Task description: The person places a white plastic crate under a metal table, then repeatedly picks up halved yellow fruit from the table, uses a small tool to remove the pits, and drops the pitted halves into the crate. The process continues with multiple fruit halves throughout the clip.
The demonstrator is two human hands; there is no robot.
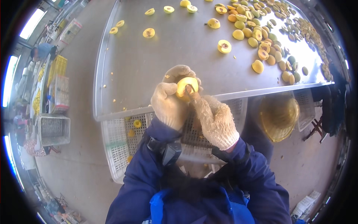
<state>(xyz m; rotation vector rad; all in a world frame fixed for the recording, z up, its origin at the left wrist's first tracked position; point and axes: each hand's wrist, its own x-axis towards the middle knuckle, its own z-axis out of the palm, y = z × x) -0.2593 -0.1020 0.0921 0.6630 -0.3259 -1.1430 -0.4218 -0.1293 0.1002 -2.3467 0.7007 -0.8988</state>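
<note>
My left hand (172, 103), in a knitted work glove, holds a halved yellow stone fruit (183, 85) with its cut face turned up. In my gloved right hand (214, 120) is a small pitting tool (189, 91); its thin curved metal end sits at the brown centre of the fruit. The tool's handle is mostly hidden by my fingers. Both hands are over the front edge of a metal table (167, 58). Nearby on the table lie loose fruit halves, one cut face up (224, 46) and another skin up (257, 66).
A large heap of fruit halves (251, 30) spreads over the table's right side. Below the front edge stands a white plastic crate (117, 145) with several fruit pieces. A yellow basket (279, 120) is at right. Other people (43, 51), crates (54, 130) and worktables line the left.
</note>
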